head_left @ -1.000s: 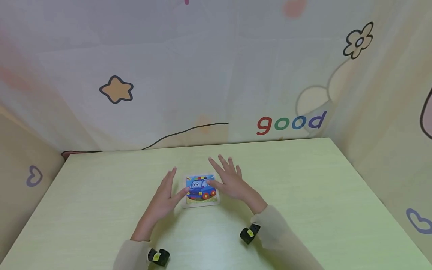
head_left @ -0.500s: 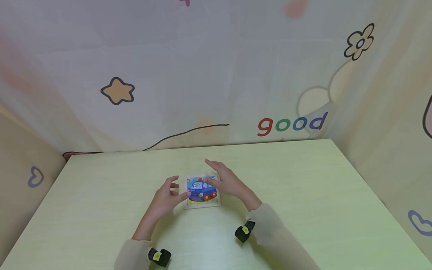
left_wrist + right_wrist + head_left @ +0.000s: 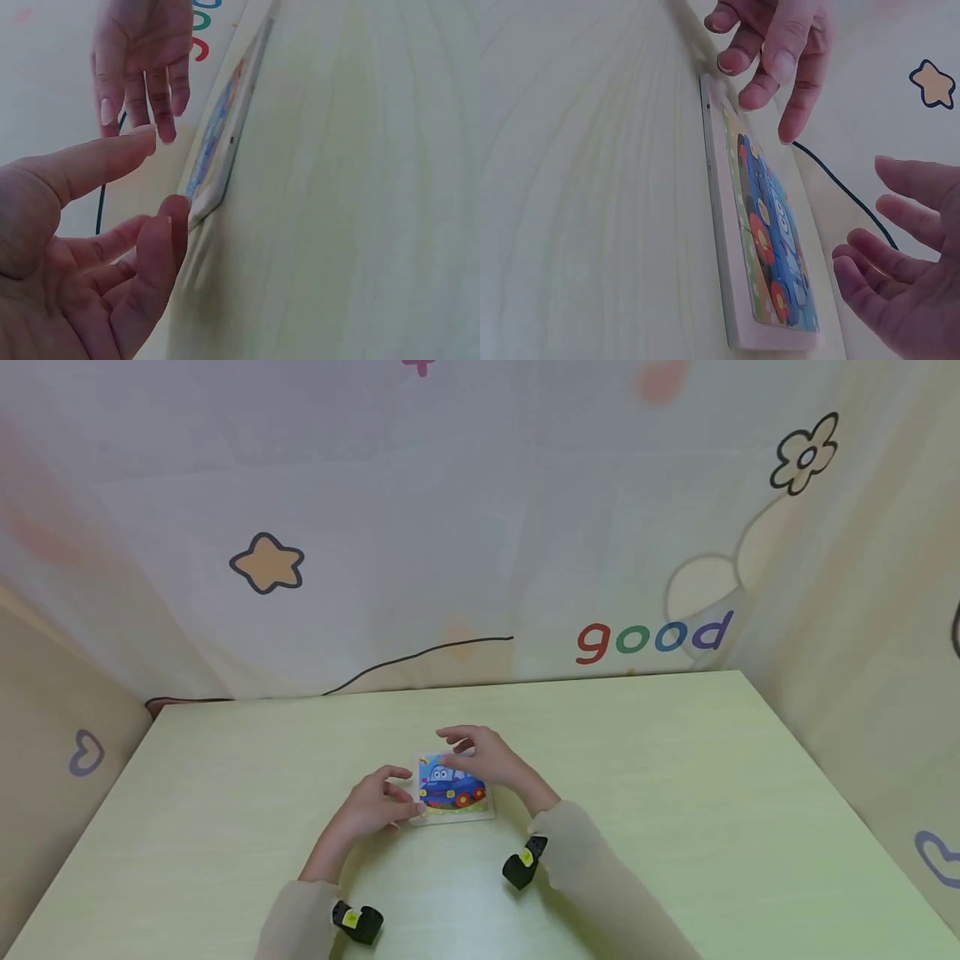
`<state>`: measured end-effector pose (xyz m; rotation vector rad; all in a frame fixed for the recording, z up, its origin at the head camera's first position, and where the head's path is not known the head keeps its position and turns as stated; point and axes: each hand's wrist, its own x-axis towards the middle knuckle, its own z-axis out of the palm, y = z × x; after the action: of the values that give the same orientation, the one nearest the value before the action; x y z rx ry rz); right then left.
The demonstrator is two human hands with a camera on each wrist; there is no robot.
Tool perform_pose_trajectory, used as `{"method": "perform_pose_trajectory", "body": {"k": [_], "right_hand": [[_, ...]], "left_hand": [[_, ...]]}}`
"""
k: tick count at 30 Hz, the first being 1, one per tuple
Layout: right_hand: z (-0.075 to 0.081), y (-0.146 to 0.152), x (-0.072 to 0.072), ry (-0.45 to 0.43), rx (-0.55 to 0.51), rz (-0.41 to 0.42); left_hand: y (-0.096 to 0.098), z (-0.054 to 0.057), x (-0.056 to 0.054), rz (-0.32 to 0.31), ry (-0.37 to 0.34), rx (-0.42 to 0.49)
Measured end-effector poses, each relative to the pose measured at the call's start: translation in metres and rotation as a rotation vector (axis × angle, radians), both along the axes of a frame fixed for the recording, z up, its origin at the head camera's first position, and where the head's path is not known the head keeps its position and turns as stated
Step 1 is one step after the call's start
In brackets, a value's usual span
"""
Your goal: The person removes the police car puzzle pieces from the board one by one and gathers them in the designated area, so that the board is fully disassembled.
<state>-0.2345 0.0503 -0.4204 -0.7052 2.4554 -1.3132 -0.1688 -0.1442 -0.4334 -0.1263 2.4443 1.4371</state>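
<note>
A small jigsaw puzzle [image 3: 453,797] with a blue cartoon car in a pale frame lies flat near the middle of the table. At its left side my left hand [image 3: 375,803] hovers, fingers loosely bent. My right hand [image 3: 489,758] is over the puzzle's upper right part and hides some of the car. In the right wrist view, thin seams cross the puzzle picture [image 3: 776,240], and a gap shows between it and the right fingers. Neither hand holds anything. Whether a left fingertip touches the frame's corner, I cannot tell.
The pale wooden table [image 3: 660,793] reaches back to a printed cloth [image 3: 420,527] with a star, a flower and the word "good". Cloth also hangs along both sides. Each sleeve carries a small black camera [image 3: 358,923] at the wrist.
My right hand has moved left and a little lower over the puzzle, its spread fingers now bent. The left hand's fingers have bent and shifted slightly down. The puzzle stays in place.
</note>
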Motion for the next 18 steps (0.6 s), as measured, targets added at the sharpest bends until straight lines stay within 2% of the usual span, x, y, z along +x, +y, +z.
{"method": "perform_pose_trajectory", "body": {"k": [5,14,18], "right_hand": [[-0.002,-0.009,-0.007,-0.052,0.024,-0.008],[-0.002,-0.022,-0.019,-0.043,0.123,0.028],[-0.002,-0.026,-0.022,-0.049,0.162,0.020]], "left_hand": [[-0.002,-0.005,-0.003,-0.015,-0.029,0.004],[-0.008,-0.010,-0.011,-0.033,-0.049,0.031],[-0.012,-0.012,-0.014,-0.074,-0.048,0.050]]}}
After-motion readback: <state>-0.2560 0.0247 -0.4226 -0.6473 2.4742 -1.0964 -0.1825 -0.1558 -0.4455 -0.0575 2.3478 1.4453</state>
